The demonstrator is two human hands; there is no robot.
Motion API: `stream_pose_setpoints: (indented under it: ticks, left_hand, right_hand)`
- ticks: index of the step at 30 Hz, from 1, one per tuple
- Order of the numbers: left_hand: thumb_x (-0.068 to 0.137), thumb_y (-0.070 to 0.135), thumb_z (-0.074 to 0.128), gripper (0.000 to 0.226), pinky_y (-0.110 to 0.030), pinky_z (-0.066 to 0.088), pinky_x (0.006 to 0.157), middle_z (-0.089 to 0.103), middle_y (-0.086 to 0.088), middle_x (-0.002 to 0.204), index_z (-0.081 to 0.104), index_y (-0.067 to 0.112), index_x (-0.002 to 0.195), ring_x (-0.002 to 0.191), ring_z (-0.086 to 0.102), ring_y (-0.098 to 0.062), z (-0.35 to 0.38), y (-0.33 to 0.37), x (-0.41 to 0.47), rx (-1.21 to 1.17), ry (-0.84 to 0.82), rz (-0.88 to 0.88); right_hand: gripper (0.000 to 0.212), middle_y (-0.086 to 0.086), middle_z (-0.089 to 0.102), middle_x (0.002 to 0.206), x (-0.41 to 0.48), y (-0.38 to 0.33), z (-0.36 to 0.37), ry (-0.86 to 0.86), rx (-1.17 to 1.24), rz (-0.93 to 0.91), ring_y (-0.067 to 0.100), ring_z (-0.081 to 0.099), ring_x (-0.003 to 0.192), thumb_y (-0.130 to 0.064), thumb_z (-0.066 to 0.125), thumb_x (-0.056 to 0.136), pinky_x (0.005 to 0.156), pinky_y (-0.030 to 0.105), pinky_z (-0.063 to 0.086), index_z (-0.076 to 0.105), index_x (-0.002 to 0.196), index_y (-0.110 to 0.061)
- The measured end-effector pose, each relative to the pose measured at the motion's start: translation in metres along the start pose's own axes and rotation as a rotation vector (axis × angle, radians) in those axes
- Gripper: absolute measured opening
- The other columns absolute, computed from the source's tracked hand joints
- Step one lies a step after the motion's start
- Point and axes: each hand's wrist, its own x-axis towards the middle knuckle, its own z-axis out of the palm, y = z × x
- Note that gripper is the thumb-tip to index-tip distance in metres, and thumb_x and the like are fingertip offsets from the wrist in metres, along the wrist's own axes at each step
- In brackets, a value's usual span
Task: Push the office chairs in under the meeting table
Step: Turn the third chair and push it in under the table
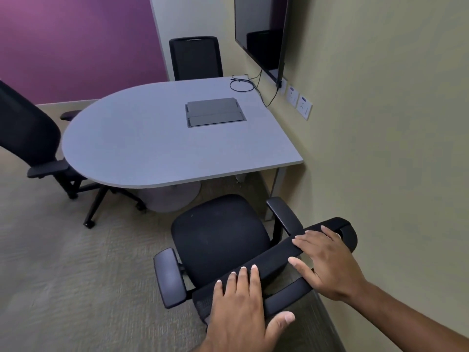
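Observation:
A black office chair stands just short of the near edge of the grey meeting table, its seat fully outside the tabletop. My left hand lies on the left part of its backrest top, fingers over the rim, thumb spread behind. My right hand rests on the right part of the same rim, fingers draped forward. A second black chair stands pulled out at the table's left end, angled. A third chair sits at the far side, its seat hidden behind the tabletop.
The table's right edge meets a beige wall with sockets and a mounted screen. A cable lies on the far corner, and a grey cable hatch sits in the tabletop. A round pedestal base stands beneath. Carpet covers the floor.

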Motion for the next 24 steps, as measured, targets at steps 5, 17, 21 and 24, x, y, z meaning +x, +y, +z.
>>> stream_pose_setpoints:
  ticks: [5,17,21,24]
  left_hand:
    - [0.090,0.099,0.005,0.122,-0.059,0.050,0.114,0.057,-0.009,0.160,0.044,0.011,0.165,0.144,0.058,-0.030,-0.005,-0.029,0.007,0.003,0.122,-0.073]
    - [0.090,0.096,-0.004,0.114,-0.045,0.037,0.121,0.050,0.006,0.165,0.037,0.022,0.167,0.148,0.048,-0.018,-0.022,-0.067,0.056,0.077,0.349,-0.059]
    - [0.094,0.095,0.005,0.105,-0.044,0.048,0.105,0.067,0.007,0.143,0.054,0.023,0.152,0.125,0.064,-0.017,-0.036,-0.092,0.071,0.088,0.397,-0.031]
    - [0.094,0.095,0.009,0.101,-0.047,0.050,0.100,0.072,0.004,0.132,0.059,0.022,0.143,0.117,0.067,-0.020,-0.046,-0.111,0.087,0.101,0.408,-0.009]
  right_hand:
    - [0.070,-0.010,0.075,0.126,0.016,-0.019,0.007,0.026,0.027,0.020,0.016,0.064,0.126,-0.075,0.030,0.105,0.122,0.048,0.036,0.075,0.125,-0.026]
    - [0.067,-0.011,0.075,0.124,0.083,-0.024,0.015,-0.015,0.041,0.042,0.014,0.065,0.123,-0.074,0.030,0.105,0.121,0.049,0.040,0.075,0.123,-0.027]
    - [0.060,-0.012,0.075,0.116,0.111,-0.028,0.018,-0.068,0.034,0.013,0.013,0.066,0.115,-0.070,0.036,0.103,0.112,0.045,0.043,0.074,0.120,-0.026]
    - [0.057,-0.012,0.071,0.097,0.132,-0.030,0.019,-0.082,0.011,0.010,0.012,0.065,0.098,-0.068,0.033,0.102,0.104,0.043,0.045,0.072,0.106,-0.027]
